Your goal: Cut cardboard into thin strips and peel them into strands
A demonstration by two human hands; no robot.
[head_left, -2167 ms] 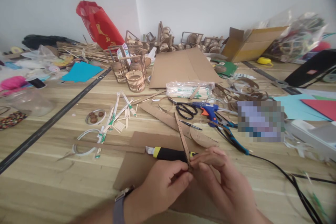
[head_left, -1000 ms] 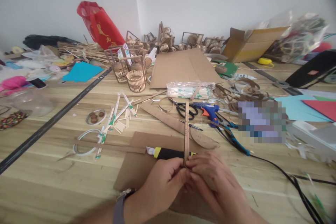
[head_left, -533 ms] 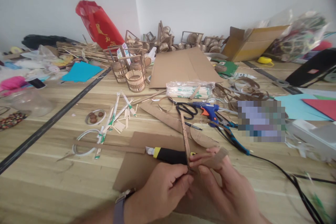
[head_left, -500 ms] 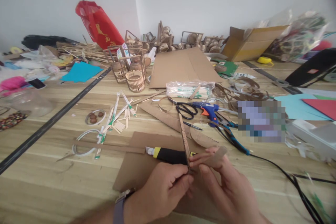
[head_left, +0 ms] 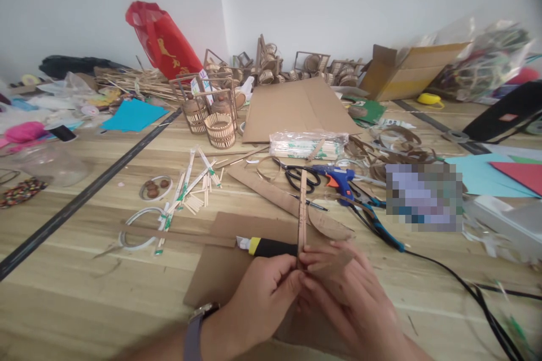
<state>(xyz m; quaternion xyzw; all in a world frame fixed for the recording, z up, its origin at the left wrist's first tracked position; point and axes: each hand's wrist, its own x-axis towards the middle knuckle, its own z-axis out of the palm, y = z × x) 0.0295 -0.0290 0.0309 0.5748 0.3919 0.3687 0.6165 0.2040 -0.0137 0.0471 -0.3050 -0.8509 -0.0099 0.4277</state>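
Observation:
Between my hands is a narrow brown cardboard strip [head_left: 302, 208], its long part pointing away from me and its other end bent over my right fingers. My left hand [head_left: 262, 293], with a watch at the wrist, pinches the strip near the bend. My right hand [head_left: 359, 299] grips the same strip from the other side, fingertips against the left ones. Just beyond the left hand lies a black and yellow utility knife [head_left: 275, 247], its handle end hidden behind the strip. Both hands are above a flat cardboard sheet [head_left: 207, 276] on the table.
Black scissors [head_left: 302, 179], a blue glue gun [head_left: 341, 180] and a curved cardboard piece [head_left: 262, 189] lie beyond my hands. Stick pieces [head_left: 195, 203] and tape rings [head_left: 141, 229] are on the left. Small slatted baskets [head_left: 220, 131] stand farther back. A black cable [head_left: 449, 271] runs along the right.
The strip has turned so its flat face shows more, and its far end has shifted slightly right. My right hand has come in closer to the left, and its fingers have closed further.

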